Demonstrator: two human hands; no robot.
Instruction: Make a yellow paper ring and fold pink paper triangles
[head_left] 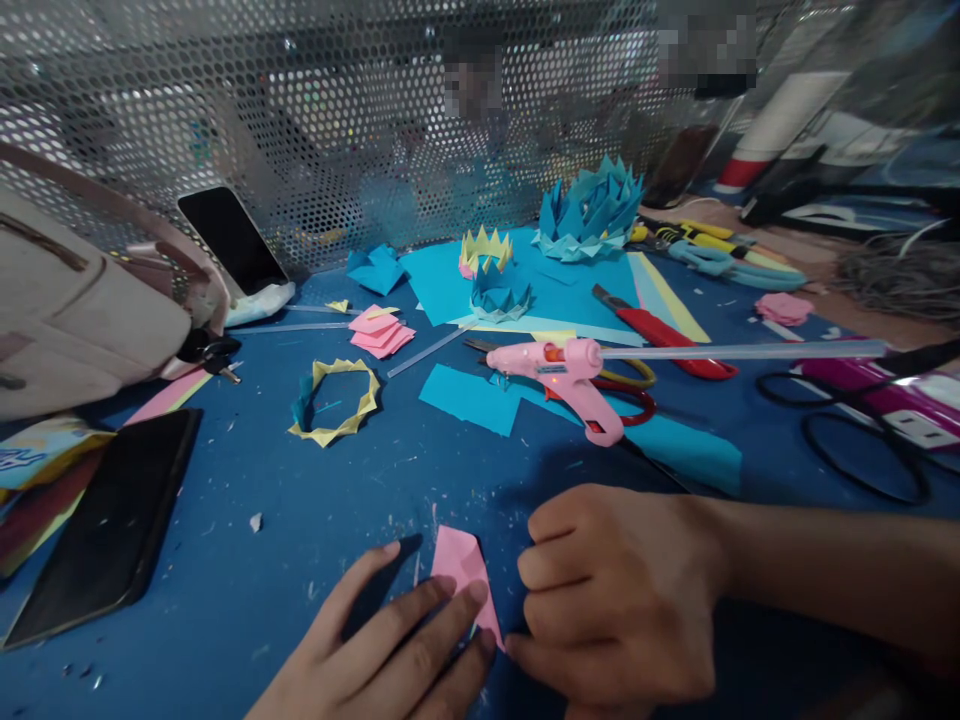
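Note:
A folded piece of pink paper (454, 548) lies on the blue table close to me. My left hand (405, 640) rests over its lower part, fingers spread and lying flat on it. Beside it on the right, my right hand (615, 590) is curled closed, with a lower fingertip at the paper's pointed corner. Its inner grip is hidden. Beyond my hands lies a pink hot glue gun (559, 368) with a long clear glue stick (750, 351) in its back. A ring of folded yellow paper (341, 437) lies farther left, with a blue piece in it.
Pink paper squares (382, 335), blue sheets (469, 400) and a red-handled cutter (667, 340) lie midway. Behind stand small paper crowns (500, 300) and a big blue paper flower (592, 215). Phones (112, 520) and a bag (82, 310) are left; a purple power strip (885, 400) is right.

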